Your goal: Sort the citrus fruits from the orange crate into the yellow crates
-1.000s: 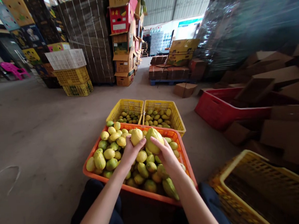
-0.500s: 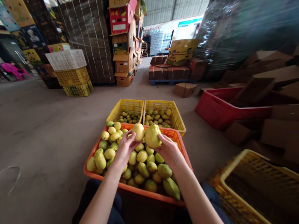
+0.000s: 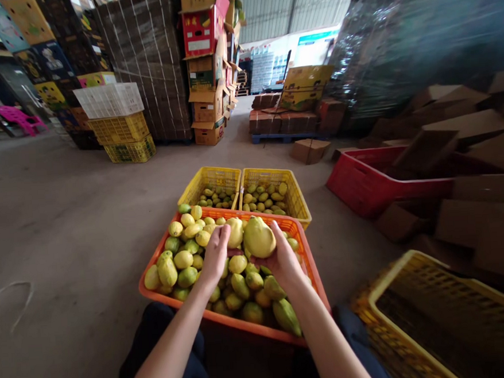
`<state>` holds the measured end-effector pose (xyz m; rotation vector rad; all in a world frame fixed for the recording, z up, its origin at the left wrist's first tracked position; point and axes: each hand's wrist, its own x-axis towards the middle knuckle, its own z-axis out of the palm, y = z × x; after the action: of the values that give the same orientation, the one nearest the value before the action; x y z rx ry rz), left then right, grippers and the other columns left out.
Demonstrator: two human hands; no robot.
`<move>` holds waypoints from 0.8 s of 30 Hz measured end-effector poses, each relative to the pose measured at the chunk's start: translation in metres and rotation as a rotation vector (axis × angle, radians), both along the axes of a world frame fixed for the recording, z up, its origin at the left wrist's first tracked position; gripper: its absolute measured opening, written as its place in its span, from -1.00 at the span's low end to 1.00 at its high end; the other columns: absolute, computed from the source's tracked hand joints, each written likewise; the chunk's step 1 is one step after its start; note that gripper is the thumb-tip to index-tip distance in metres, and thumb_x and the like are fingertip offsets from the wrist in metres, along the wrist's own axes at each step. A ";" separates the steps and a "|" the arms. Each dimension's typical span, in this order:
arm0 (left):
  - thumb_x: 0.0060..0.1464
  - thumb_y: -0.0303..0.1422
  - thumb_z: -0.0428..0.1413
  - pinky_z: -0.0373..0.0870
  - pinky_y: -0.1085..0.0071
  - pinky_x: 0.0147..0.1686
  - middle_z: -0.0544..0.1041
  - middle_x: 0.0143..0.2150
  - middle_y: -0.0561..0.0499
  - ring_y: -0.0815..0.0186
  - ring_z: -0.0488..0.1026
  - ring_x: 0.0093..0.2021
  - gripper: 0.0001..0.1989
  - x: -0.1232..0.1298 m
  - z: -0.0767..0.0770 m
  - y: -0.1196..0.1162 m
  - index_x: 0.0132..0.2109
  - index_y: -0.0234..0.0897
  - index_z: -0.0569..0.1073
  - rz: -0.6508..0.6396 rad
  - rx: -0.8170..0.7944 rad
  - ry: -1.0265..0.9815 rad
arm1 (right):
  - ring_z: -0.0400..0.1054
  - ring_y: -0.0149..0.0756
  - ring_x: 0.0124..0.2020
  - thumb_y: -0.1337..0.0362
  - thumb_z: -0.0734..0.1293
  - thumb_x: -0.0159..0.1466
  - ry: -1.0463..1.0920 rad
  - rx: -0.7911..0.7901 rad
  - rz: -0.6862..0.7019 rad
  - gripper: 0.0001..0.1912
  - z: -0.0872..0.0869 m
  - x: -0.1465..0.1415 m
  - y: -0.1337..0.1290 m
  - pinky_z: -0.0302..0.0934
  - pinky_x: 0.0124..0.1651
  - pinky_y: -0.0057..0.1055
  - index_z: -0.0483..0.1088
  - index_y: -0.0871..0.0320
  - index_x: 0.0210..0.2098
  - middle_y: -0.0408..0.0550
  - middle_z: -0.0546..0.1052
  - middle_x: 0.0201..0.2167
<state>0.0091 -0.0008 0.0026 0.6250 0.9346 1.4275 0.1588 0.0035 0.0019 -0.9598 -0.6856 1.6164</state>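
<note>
My left hand [image 3: 218, 250] is closed around a pale yellow fruit [image 3: 235, 233], partly hidden by the thumb. My right hand [image 3: 281, 257] grips a larger, knobbly yellow-green fruit [image 3: 259, 238] from its right side and below. The two fruits are side by side, almost touching, above a big orange crate [image 3: 311, 265]. Many yellow and green fruits of the same look, round to oblong, fill this crate; a long green one [image 3: 287, 317] lies near its front edge. Their exact kind is unclear.
Behind the orange crate stand two yellow crates, left [image 3: 185, 185] and right [image 3: 301, 200], with smaller-looking fruits inside. A yellow crate [image 3: 383, 286] is close on my right. Beyond it are a red tub [image 3: 351, 188] and loose cardboard [image 3: 482, 213]. Stacked boxes [image 3: 203, 71] rise farther back.
Both hands have come slightly lower, with the fruits still in them. My right hand has turned, so its fruit shows from another side and its fingers sit more beneath it.
</note>
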 end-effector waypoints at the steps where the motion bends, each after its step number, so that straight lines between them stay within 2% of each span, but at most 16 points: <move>1: 0.01 -0.33 0.42 0.47 0.26 0.16 0.60 -0.02 -0.09 0.01 0.44 0.23 -0.75 0.001 0.002 -0.001 -0.18 -0.21 0.56 -0.033 0.010 0.052 | 0.41 -0.25 -0.62 -0.15 0.54 0.10 -0.012 0.009 0.015 -0.55 0.002 -0.001 -0.001 0.24 -0.63 -0.36 0.52 0.09 -0.31 -0.09 0.55 -0.55; 3: -0.03 -0.30 0.44 0.52 0.23 0.09 0.60 -0.05 -0.09 0.02 0.52 0.11 -0.68 0.003 0.005 -0.003 -0.15 -0.23 0.55 -0.067 0.012 0.135 | 0.33 -0.35 -0.68 -0.05 0.60 0.04 -0.023 0.022 0.032 -0.58 0.005 -0.002 -0.003 0.11 -0.70 -0.45 0.51 0.06 -0.29 -0.15 0.54 -0.56; 5: -0.04 -0.28 0.45 0.56 0.21 0.05 0.60 -0.10 -0.07 0.07 0.56 0.03 -0.66 0.005 0.005 -0.001 -0.16 -0.23 0.52 -0.069 -0.002 0.081 | 0.32 -0.34 -0.68 -0.04 0.62 0.00 -0.006 0.010 -0.003 -0.59 0.007 -0.004 -0.002 0.08 -0.72 -0.46 0.50 0.05 -0.33 -0.15 0.53 -0.58; 8: -0.01 -0.25 0.44 0.57 0.20 0.07 0.60 -0.14 -0.05 0.10 0.58 0.03 -0.66 0.004 0.001 0.004 -0.22 -0.24 0.46 -0.047 -0.046 -0.027 | 0.47 -0.21 -0.53 -0.08 0.59 0.00 0.057 -0.032 -0.130 -0.59 0.009 -0.006 0.002 0.21 -0.65 -0.40 0.52 0.04 -0.34 -0.10 0.60 -0.48; 12: 0.09 -0.23 0.37 0.54 0.19 0.15 0.63 -0.07 -0.11 0.08 0.54 0.14 -0.74 0.002 0.002 0.008 -0.27 -0.26 0.47 -0.120 -0.071 -0.135 | 0.57 -0.13 -0.29 0.00 0.62 -0.01 0.131 -0.058 -0.221 -0.62 0.011 -0.006 0.005 0.34 -0.56 -0.38 0.54 0.03 -0.31 -0.13 0.68 -0.30; 15: 0.14 -0.24 0.33 0.55 0.16 0.16 0.63 -0.04 -0.15 0.06 0.53 0.17 -0.77 0.000 0.005 0.009 -0.27 -0.28 0.49 -0.140 -0.108 -0.159 | 0.56 -0.13 -0.34 0.02 0.61 0.03 0.120 -0.097 -0.224 -0.62 0.014 -0.007 0.004 0.41 -0.53 -0.35 0.52 0.08 -0.31 -0.11 0.66 -0.39; 20: 0.18 -0.28 0.28 0.59 0.16 0.12 0.59 0.07 -0.11 0.09 0.51 0.19 -0.82 0.000 0.000 0.008 -0.22 -0.28 0.48 -0.009 -0.087 -0.085 | 0.53 -0.18 -0.53 0.01 0.45 0.29 0.099 -0.203 -0.249 -0.68 0.017 -0.010 0.000 0.37 -0.64 -0.38 0.50 0.18 -0.30 -0.04 0.63 -0.51; 22: 0.15 -0.28 0.31 0.59 0.20 0.12 0.58 0.09 -0.09 0.11 0.51 0.18 -0.80 0.001 -0.002 0.008 -0.19 -0.26 0.48 0.001 -0.069 -0.055 | 0.51 -0.20 -0.57 0.04 0.44 0.31 0.145 -0.199 -0.206 -0.69 0.017 -0.010 -0.002 0.34 -0.66 -0.41 0.52 0.20 -0.29 -0.03 0.62 -0.54; 24: 0.09 -0.30 0.36 0.59 0.21 0.10 0.59 0.03 -0.08 0.13 0.54 0.12 -0.76 0.001 -0.001 0.007 -0.19 -0.25 0.48 -0.026 -0.049 -0.018 | 0.51 -0.22 -0.58 0.12 0.49 0.27 0.200 -0.157 -0.138 -0.75 0.016 -0.008 -0.002 0.35 -0.64 -0.43 0.55 0.21 -0.26 -0.04 0.62 -0.53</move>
<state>0.0102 0.0062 0.0018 0.5854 0.9416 1.3810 0.1504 0.0013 0.0178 -0.9213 -0.3529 1.6341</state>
